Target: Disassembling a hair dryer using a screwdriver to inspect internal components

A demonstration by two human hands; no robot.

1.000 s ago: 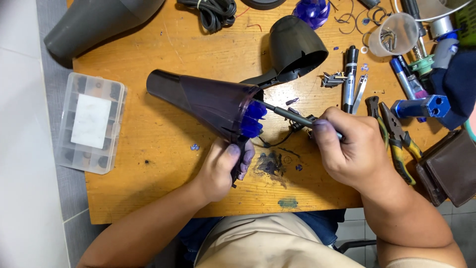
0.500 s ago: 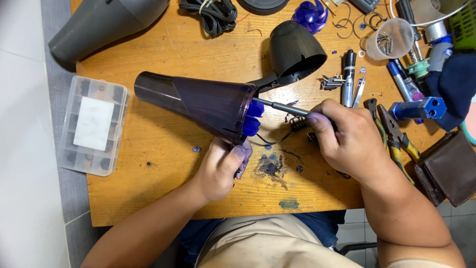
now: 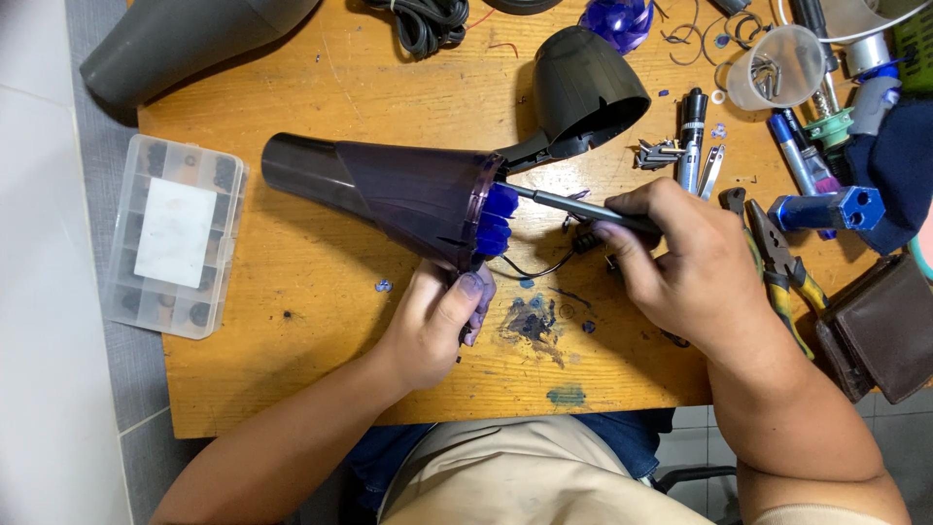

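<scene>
Lying on its side across the middle of the frame, the dark purple cone-shaped housing (image 3: 408, 194) points its narrow tube toward the upper left, while its wide open end, with blue plastic parts (image 3: 498, 219) showing inside, faces right. It looks like a thin, stiff plastic shell, light for its bulk and smooth enough to roll or slip, so the wide rim seems the safest place to grip it. The left hand (image 3: 432, 326) does just that from below, fingers curled up and thumb pressed against the lower edge of the rim. The right hand (image 3: 685, 267) is closed round the handle of a slim screwdriver (image 3: 564, 202), whose tip reaches into the blue parts. A thin black wire (image 3: 539, 267) trails out onto the wooden table (image 3: 292, 360). Further out, a black dome-shaped cover (image 3: 583, 83) sits above, pliers (image 3: 777, 262) lie at the right, a clear parts box (image 3: 175, 238) rests at the left edge, and a grey housing (image 3: 185, 39) fills the upper left corner.
</scene>
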